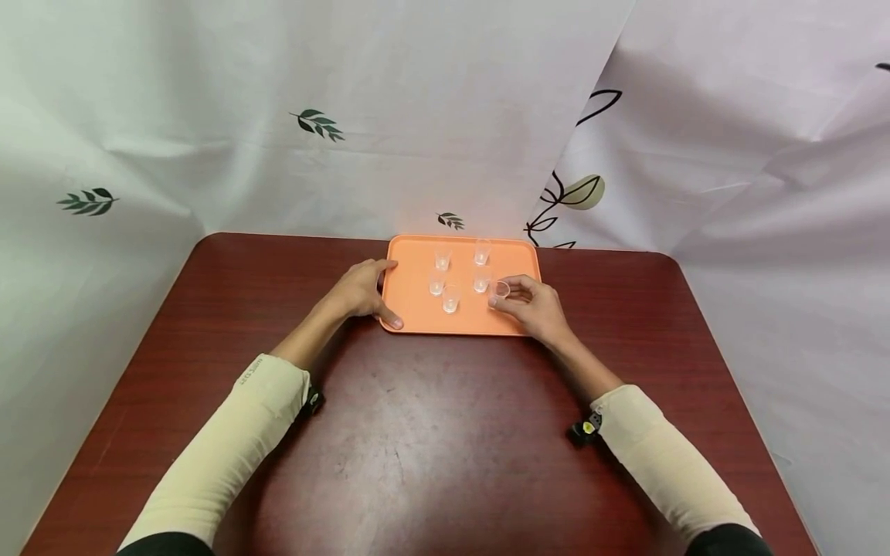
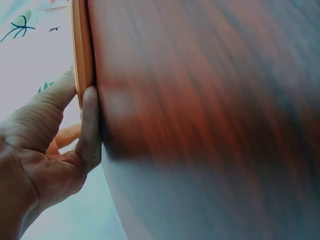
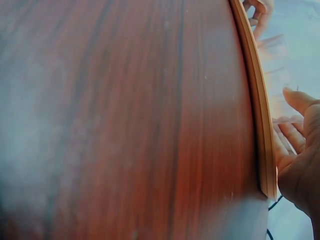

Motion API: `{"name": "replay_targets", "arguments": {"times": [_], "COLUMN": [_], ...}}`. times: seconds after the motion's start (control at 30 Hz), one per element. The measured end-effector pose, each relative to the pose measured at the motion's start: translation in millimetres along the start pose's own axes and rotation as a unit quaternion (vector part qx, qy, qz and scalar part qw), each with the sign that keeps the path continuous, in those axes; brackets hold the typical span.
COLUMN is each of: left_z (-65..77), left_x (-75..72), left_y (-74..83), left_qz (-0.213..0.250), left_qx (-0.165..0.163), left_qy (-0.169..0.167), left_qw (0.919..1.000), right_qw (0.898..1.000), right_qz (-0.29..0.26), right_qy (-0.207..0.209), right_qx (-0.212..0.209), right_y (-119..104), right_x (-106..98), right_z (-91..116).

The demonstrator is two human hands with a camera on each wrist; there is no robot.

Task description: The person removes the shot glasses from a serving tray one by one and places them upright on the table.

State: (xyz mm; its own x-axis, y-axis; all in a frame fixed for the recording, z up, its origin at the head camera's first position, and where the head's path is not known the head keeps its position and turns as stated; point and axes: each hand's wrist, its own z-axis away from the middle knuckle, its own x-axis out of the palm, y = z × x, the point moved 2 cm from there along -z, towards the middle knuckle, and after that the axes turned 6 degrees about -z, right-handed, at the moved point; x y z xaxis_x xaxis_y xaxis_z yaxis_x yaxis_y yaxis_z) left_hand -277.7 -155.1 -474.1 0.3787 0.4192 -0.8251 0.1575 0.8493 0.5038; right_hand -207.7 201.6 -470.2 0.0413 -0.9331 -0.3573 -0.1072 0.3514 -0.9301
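Observation:
An orange tray (image 1: 417, 320) lies at the far side of the table. My left hand (image 1: 361, 289) grips its left end, thumb over the near left corner and fingers along the side; the left wrist view has the same hand (image 2: 55, 140) against the tray's edge (image 2: 82, 50). Over the tray's right part, my right hand (image 1: 538, 309) holds a small clear cup (image 1: 499, 290) between thumb and fingers. Several similar clear cups stand on the tray, among them a near one (image 1: 450, 300) and a far one (image 1: 483, 252). In the right wrist view the right hand (image 3: 305, 150) partly hides its cup.
The dark red-brown wooden table (image 1: 417, 432) spreads in front of the tray. A white cloth (image 1: 417, 116) with leaf prints hangs right behind the table's far edge, and more cloth hangs at both sides.

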Motion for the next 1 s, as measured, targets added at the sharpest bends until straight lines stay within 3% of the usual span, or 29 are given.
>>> {"name": "replay_targets", "arguments": {"times": [0.27,0.6,0.87,1.0], "left_z": [2.1,5.1,11.8,7.8], "left_x": [-1.5,-0.4,-3.4,-2.7], "left_y": [9.7,9.0,18.5,14.2], "left_qz": [-0.004,0.003,0.006,0.007], "left_qx": [-0.013,-0.022,-0.018,-0.023], "left_qy": [-0.008,-0.021,-0.026,-0.029], "left_qw": [0.9999,0.9995,0.9995,0.9993], "right_qw": [1.0,0.999,0.998,0.998], "right_qz": [0.001,-0.028,-0.003,0.002], "right_qy": [0.009,0.025,0.052,0.061], "right_qx": [0.0,-0.008,-0.02,-0.021], "right_y": [1.3,5.0,3.2,0.3], "right_x": [-9.5,-24.0,-48.9,-61.8], "right_z": [0.0,-3.3,-11.9,-18.8]}}
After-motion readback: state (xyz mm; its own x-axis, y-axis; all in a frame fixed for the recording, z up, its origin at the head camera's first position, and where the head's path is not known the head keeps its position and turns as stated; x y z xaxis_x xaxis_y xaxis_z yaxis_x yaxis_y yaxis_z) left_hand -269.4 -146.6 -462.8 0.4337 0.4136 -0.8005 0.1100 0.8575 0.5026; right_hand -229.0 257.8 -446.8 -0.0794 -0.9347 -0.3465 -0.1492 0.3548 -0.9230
